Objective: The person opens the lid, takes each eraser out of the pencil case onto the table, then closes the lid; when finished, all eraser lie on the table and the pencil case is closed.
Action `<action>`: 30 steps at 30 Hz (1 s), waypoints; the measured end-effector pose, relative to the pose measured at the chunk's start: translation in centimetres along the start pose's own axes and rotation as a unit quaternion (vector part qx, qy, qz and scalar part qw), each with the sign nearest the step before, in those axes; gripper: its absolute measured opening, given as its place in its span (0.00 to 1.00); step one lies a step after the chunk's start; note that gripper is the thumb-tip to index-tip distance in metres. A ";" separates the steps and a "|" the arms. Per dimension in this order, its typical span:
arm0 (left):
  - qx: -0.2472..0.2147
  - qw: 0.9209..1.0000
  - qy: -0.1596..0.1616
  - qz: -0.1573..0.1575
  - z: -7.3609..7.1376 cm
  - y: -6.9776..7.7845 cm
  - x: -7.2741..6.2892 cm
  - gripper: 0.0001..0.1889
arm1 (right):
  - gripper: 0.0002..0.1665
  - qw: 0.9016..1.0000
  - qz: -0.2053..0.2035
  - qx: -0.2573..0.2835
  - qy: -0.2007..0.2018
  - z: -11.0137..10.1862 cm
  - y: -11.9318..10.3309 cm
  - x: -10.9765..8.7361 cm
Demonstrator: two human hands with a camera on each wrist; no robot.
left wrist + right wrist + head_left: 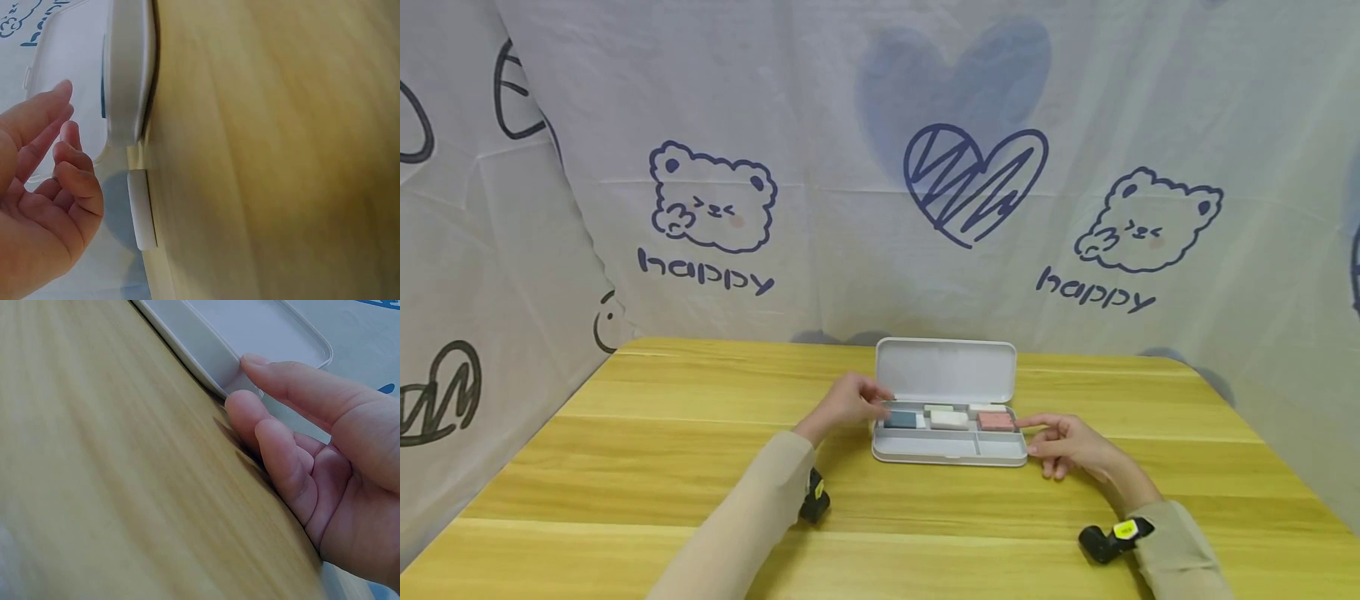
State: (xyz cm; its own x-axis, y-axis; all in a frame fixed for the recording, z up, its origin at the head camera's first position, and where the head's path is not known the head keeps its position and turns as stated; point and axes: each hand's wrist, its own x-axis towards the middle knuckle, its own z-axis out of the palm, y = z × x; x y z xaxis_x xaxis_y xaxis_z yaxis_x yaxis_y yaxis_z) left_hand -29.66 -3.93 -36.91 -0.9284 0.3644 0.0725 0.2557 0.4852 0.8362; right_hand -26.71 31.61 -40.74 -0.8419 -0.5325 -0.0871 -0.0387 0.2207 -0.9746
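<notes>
A white hinged case lies on the table with its lid raised at the back. In its rear row sit a dark teal block, a white block and a pink block; pale pieces show behind them. My left hand is at the case's left end, fingers loosely bent near the teal block, holding nothing in the left wrist view. At the right end, my right hand has its index finger and thumb spread against the case's side, the other fingers loosely bent.
A small white bar lies on the wood beyond the case's left end in the left wrist view. The wooden table ends at a printed cloth hanging behind it. Each wrist carries a black camera.
</notes>
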 end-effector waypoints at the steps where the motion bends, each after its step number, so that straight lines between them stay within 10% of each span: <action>1: 0.001 1.000 -0.005 -0.006 0.0 0.0 0.0 0.11 | 0.29 1.000 0.000 0.000 0.000 0.0 0.0 0.0; 30: 0.053 0.997 -0.052 -0.033 0.2 -0.9 0.3 0.15 | 0.29 1.000 -0.005 0.002 -0.002 0.0 0.2 0.1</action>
State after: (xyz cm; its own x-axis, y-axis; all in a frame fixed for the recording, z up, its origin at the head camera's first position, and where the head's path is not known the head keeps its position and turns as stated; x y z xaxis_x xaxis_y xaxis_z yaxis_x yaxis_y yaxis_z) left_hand -30.14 -4.04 -37.75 -0.9129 0.4061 -0.0426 0.2266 0.5906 0.7745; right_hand -26.82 31.65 -40.93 -0.8397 -0.5375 -0.0781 -0.0450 0.2122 -0.9762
